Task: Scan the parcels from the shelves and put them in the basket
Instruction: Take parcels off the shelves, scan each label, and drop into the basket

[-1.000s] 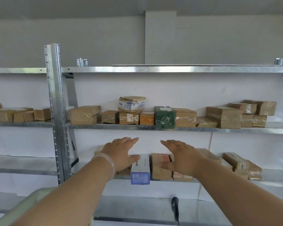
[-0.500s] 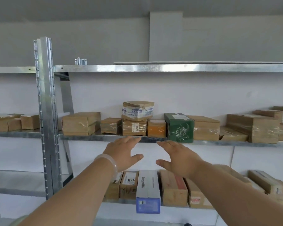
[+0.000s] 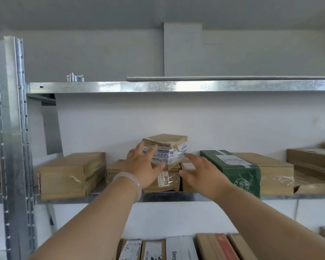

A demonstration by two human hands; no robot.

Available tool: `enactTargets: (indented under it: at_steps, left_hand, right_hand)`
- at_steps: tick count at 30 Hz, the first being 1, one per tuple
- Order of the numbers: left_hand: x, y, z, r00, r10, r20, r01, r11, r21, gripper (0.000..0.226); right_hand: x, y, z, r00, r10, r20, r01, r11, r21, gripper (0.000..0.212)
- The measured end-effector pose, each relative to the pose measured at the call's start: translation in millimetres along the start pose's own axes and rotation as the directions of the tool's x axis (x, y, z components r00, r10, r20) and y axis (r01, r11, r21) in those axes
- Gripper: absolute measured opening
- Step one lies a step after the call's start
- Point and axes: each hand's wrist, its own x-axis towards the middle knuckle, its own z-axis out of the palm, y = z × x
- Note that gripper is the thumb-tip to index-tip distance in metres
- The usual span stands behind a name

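Note:
A small brown parcel with a blue-and-white taped front (image 3: 167, 147) lies on top of another brown parcel marked 4575 (image 3: 166, 182) on the middle metal shelf (image 3: 158, 197). My left hand (image 3: 143, 166), with a pale bangle on the wrist, reaches up with straight fingers that touch the top parcel's left front. My right hand (image 3: 201, 173) is spread open just right of and below that parcel, in front of a small brown box (image 3: 188, 166); contact cannot be told. No basket or scanner is in view.
A large brown box (image 3: 69, 175) stands left of the stack, a green box (image 3: 235, 169) and more brown boxes (image 3: 274, 173) to the right. A steel upright (image 3: 11, 137) rises at left. Several parcels (image 3: 180, 247) line the shelf below.
Both hands have risen from the lower shelf to the middle shelf, and the view has moved closer and upward. The left hand now touches the top parcel.

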Motion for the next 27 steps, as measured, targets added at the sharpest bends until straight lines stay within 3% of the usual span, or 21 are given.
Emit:
enactTargets:
  at_steps: [7, 12, 16, 20, 27]
  left_hand:
    - [56.8, -7.3, 7.9, 0.994, -0.095, -0.057, 0.080, 0.971, -0.227, 0.075]
    - [76.9, -7.7, 22.2, 0.995, -0.101, -0.017, 0.091, 0.946, -0.312, 0.071]
    - [68.6, 0.2, 31.9, 0.974, -0.119, -0.195, 0.049, 0.943, -0.329, 0.063]
    - [53.9, 8.6, 34.6, 0.929, -0.169, -0.330, -0.015, 0.872, -0.488, 0.055]
    - [3.9, 40.9, 30.2, 0.913, -0.240, -0.331, -0.074, 0.698, -0.712, 0.053]
  right_hand:
    - [60.8, -1.0, 19.8, 0.989, 0.144, -0.021, -0.128, 0.930, 0.345, 0.065]
    - [79.2, 3.1, 33.5, 0.988, 0.138, 0.066, -0.153, 0.899, 0.409, 0.060]
    - [76.0, 8.3, 45.7, 0.996, 0.081, 0.032, -0.086, 0.865, 0.495, 0.060]
    - [61.7, 7.7, 41.4, 0.993, 0.016, -0.114, 0.049, 0.836, 0.546, 0.053]
    - [29.8, 3.6, 27.5, 0.966, -0.024, -0.256, 0.204, 0.676, 0.708, 0.044]
